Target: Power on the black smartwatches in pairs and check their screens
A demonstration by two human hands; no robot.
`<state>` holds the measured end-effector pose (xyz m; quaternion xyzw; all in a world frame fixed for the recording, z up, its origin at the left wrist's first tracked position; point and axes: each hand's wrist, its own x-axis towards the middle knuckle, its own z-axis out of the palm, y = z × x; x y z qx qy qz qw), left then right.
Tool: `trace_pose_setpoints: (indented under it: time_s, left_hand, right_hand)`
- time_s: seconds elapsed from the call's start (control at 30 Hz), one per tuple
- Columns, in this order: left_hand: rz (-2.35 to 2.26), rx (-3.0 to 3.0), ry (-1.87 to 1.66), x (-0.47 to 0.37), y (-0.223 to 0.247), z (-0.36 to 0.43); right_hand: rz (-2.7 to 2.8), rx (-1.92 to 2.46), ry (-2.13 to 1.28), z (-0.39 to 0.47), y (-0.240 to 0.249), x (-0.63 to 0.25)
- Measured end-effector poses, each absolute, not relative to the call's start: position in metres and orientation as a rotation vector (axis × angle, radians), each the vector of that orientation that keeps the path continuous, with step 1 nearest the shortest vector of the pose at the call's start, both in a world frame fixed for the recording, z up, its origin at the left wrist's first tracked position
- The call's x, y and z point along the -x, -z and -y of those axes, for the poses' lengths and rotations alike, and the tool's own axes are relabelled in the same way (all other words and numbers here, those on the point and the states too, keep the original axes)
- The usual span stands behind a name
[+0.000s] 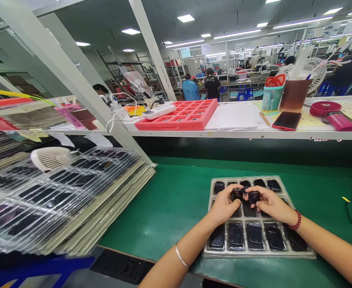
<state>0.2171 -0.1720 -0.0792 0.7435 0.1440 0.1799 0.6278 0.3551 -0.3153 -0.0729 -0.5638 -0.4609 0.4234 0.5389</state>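
My left hand (226,203) pinches a small black rounded-square device (237,195) that looks like a smartwatch body. Close beside it, my right hand (270,204) grips a second black device (254,197) of similar shape. Both are held above a clear plastic tray (259,254) with compartments. Rows of dark rounded pieces, such as this one in the front row (255,233), lie in the tray's pockets. My hands and the held pieces hide part of the middle row.
Stacked clear trays (104,196) with dark pieces fill the left. A white handheld fan (51,158) rests on them. On the shelf ahead are a pink foam tray (178,124), papers (235,116) and a phone (286,120). A black cable (351,216) lies right.
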Motion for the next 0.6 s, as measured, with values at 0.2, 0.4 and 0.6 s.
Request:
trace_pose_setpoints:
  time_s: [0.2, 0.4, 0.6]
  left_hand:
    - [-0.335, -1.712, -0.404, -0.2171, 0.0768, 0.1726]
    - [-0.304, -1.699, -0.416, -0.2171, 0.075, 0.173]
    - [-0.306, -1.7, -0.436, -0.217, 0.0747, 0.1732]
  right_hand:
    - [1.114, 1.376, -0.971, 0.3148, 0.0723, -0.3556]
    - [1.117, 1.352, -0.989, 0.3148, 0.0741, -0.3555]
    - [1.139, 1.353, -0.982, 0.3153, 0.0755, -0.3565]
